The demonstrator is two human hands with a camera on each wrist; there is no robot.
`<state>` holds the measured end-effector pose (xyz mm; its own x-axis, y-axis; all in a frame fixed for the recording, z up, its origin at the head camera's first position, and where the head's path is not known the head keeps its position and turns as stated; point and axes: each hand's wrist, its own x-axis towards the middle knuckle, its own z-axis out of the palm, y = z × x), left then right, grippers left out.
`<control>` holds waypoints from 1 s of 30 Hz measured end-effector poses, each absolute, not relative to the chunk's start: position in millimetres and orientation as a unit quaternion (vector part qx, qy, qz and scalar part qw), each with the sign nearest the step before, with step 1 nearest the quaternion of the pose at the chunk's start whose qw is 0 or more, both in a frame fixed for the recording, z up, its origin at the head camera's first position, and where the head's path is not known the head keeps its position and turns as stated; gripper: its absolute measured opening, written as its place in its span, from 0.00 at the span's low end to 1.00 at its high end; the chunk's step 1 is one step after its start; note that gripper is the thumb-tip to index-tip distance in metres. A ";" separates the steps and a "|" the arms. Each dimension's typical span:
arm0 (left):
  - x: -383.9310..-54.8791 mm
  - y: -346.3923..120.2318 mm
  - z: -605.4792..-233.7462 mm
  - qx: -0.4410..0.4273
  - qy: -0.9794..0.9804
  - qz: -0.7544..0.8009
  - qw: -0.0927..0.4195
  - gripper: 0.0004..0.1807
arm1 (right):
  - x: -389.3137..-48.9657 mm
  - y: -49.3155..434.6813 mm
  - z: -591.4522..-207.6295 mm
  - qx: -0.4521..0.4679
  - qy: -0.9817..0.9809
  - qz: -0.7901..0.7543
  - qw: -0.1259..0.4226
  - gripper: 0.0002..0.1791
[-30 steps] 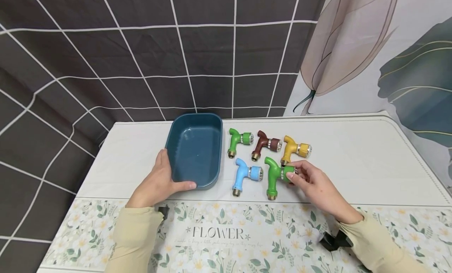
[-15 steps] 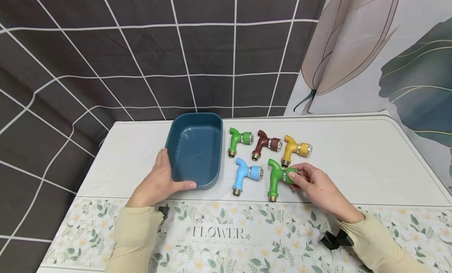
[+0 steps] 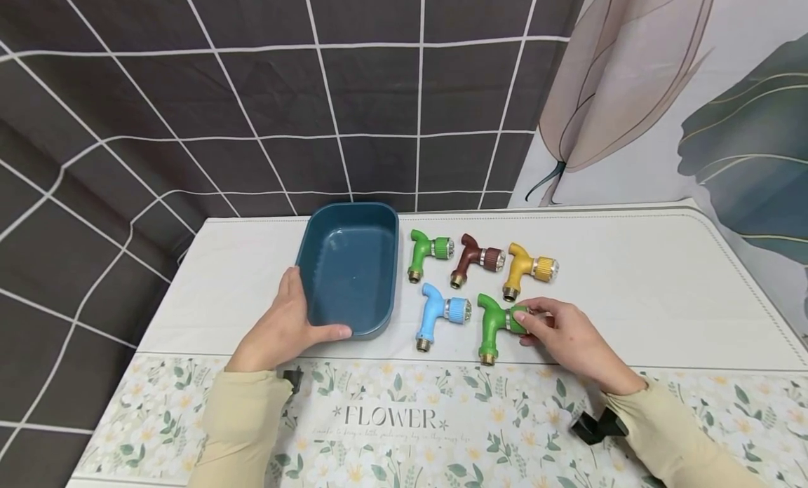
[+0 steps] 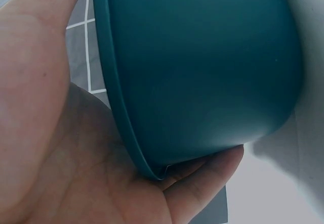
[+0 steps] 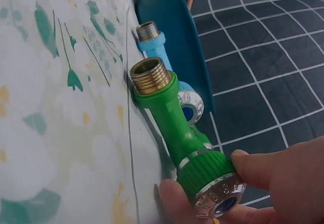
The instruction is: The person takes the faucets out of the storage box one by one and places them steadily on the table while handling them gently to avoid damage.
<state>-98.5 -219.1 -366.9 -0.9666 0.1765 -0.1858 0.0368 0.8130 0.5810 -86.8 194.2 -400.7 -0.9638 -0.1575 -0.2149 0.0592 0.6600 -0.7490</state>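
Observation:
My right hand (image 3: 564, 334) pinches the ribbed knob of a green tap (image 3: 491, 328) between thumb and fingers. In the right wrist view the tap's brass threaded end points away from the hand, and its silver knob cap (image 5: 223, 196) shows near the fingertips. My left hand (image 3: 278, 323) lies spread against the near left corner of a dark blue plastic basin (image 3: 301, 249), thumb along the near rim. The left wrist view shows fingers (image 4: 202, 188) extended against the basin's outer wall, below the rim. A light blue tap (image 3: 432, 313) lies between basin and held tap.
Behind these lie another green tap (image 3: 419, 253), a brown tap (image 3: 468, 258) and a yellow tap (image 3: 519, 267) in a row right of the basin. The white tabletop (image 3: 650, 285) has a floral printed band (image 3: 404, 404) in front. A dark grid-patterned cloth (image 3: 372, 95) hangs behind.
The right hand has shifted the held green tap slightly toward the front edge, away from the yellow tap. The left hand and basin have stayed in place.

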 end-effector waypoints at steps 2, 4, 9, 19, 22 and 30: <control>-98.6 -219.1 -367.0 0.058 0.944 0.303 0.114 0.77 | -86.9 194.5 -400.8 -0.030 0.913 -0.389 0.116 0.24; -98.6 -219.3 -367.4 0.059 0.944 0.305 0.112 0.77 | -86.8 194.7 -401.1 -0.034 0.922 -0.372 0.098 0.23; -99.0 -219.3 -368.7 0.066 0.943 0.308 0.104 0.77 | -88.0 196.5 -402.4 -0.038 0.933 -0.349 0.074 0.23; -102.4 -218.9 -367.5 0.064 0.945 0.301 0.113 0.77 | -89.2 198.1 -399.0 -0.042 0.943 -0.327 0.034 0.20; -102.8 -220.7 -362.2 0.054 0.945 0.297 0.127 0.77 | -90.8 198.6 -392.7 -0.067 0.947 -0.313 -0.015 0.17; -112.4 -217.7 -341.6 0.049 0.960 0.264 0.080 0.70 | -104.9 195.4 -366.8 -0.089 0.947 -0.288 -0.110 0.24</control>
